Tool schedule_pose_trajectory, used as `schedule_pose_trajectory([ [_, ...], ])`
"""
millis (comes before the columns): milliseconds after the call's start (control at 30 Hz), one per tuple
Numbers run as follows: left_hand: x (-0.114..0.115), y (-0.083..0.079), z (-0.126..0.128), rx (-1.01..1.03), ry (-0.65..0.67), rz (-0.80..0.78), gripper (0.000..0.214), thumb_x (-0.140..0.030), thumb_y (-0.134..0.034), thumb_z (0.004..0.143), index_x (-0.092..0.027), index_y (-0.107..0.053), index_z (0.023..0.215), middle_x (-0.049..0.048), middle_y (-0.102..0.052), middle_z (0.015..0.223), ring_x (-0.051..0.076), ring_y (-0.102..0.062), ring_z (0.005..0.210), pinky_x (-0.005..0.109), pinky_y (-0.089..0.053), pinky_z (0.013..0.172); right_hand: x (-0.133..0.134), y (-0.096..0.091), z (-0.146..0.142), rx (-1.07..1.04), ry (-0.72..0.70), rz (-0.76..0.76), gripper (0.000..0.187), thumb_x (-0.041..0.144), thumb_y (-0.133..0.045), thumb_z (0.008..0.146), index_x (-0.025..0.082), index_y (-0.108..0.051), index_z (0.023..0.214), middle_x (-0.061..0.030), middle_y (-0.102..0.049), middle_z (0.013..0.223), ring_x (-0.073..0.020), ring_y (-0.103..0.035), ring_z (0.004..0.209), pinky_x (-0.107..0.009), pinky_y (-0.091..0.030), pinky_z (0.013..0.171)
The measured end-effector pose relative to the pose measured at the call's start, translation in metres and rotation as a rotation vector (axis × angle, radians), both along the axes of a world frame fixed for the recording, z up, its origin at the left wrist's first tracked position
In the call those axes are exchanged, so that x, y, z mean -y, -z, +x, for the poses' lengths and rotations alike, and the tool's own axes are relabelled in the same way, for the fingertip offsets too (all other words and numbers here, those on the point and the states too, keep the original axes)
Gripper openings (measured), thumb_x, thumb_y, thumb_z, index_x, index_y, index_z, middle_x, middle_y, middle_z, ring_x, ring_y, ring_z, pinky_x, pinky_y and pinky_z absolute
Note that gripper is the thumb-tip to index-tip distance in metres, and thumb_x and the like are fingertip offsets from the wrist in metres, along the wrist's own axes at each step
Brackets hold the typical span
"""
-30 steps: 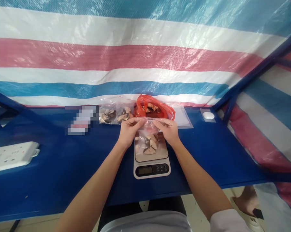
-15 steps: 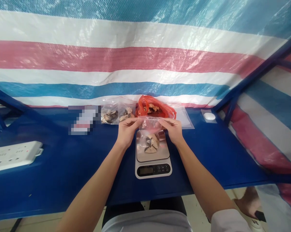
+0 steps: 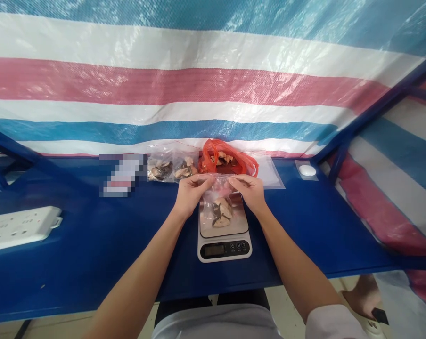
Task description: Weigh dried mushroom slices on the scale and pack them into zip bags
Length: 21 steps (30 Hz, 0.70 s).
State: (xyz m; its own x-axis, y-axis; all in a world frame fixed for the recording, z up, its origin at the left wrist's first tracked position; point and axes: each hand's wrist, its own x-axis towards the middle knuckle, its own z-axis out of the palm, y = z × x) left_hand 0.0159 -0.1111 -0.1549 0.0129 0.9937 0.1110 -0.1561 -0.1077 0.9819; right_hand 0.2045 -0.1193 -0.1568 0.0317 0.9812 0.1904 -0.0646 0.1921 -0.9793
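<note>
Both hands are working at centre frame, close together but not touching each other. The left hand (image 3: 190, 194) and the right hand (image 3: 249, 193) are pinching the top edge of a clear plastic bag (image 3: 217, 203) from either side. The bag is hanging over the steel platform of a digital kitchen scale (image 3: 224, 249), its lower part against the platform; whether the scale is bearing its full weight cannot be told. Pale, dark-skinned pieces, apparently dried mushroom (image 3: 221, 213), are lying in the bottom of the bag.

The scale is standing on a blue bench (image 3: 75, 268), with a white power strip (image 3: 20, 228) lying at left. Just behind the hands, a second clear bag of similar pieces (image 3: 171, 168) is lying beside a red plastic bag (image 3: 213, 158) that is also holding pieces. A flat clear sleeve (image 3: 270, 172) is partly tucked under the red bag's right side. A pixelated item (image 3: 121, 175) is lying at upper left of the bags, and a small white round object (image 3: 307, 170) is sitting further right. Striped tarpaulin (image 3: 163, 84) is hanging behind the bench.
</note>
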Motion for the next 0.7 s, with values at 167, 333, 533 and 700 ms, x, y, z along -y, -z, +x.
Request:
schedule_pose_trajectory([
  [167,0.0005,-0.0011,0.0012,-0.016,0.003,0.041,0.035,-0.047,-0.090,0.066,-0.019,-0.084,0.086,0.0079,-0.080,0.087,0.021,-0.071,0.077,0.031,-0.057,0.075,-0.0002,0.0044,-0.0042,0.040,0.001,0.037,0.030,0.052,-0.081,0.073,0.023,-0.081,0.082,-0.0034,-0.080,0.079,-0.0221,-0.075,0.072,-0.034,-0.064,0.069],
  [333,0.0007,0.0010,0.0014,-0.005,0.035,0.017,0.031,-0.045,-0.089,0.068,-0.018,-0.083,0.083,0.0071,-0.080,0.083,0.019,-0.071,0.074,0.030,-0.057,0.075,-0.0017,0.0067,-0.0058,0.070,0.033,0.066,0.027,0.049,-0.080,0.074,0.023,-0.081,0.081,-0.0044,-0.081,0.083,-0.0233,-0.076,0.077,-0.036,-0.063,0.073],
  [533,0.0014,0.0004,0.0027,0.108,0.061,-0.093,0.034,-0.044,-0.091,0.066,-0.016,-0.083,0.084,0.0071,-0.079,0.080,0.017,-0.069,0.069,0.027,-0.055,0.068,-0.0024,0.0061,-0.0033,0.100,0.047,0.102,0.021,0.043,-0.078,0.076,0.022,-0.081,0.077,-0.0040,-0.080,0.081,-0.0226,-0.074,0.074,-0.035,-0.062,0.071],
  [700,0.0006,0.0009,0.0042,0.149,0.047,-0.128,0.034,-0.043,-0.093,0.063,-0.017,-0.083,0.083,0.0068,-0.080,0.081,0.016,-0.069,0.066,0.027,-0.055,0.066,-0.0027,0.0087,-0.0058,0.102,0.063,0.090,0.025,0.047,-0.077,0.076,0.022,-0.079,0.080,-0.0037,-0.079,0.080,-0.0225,-0.074,0.074,-0.034,-0.061,0.070],
])
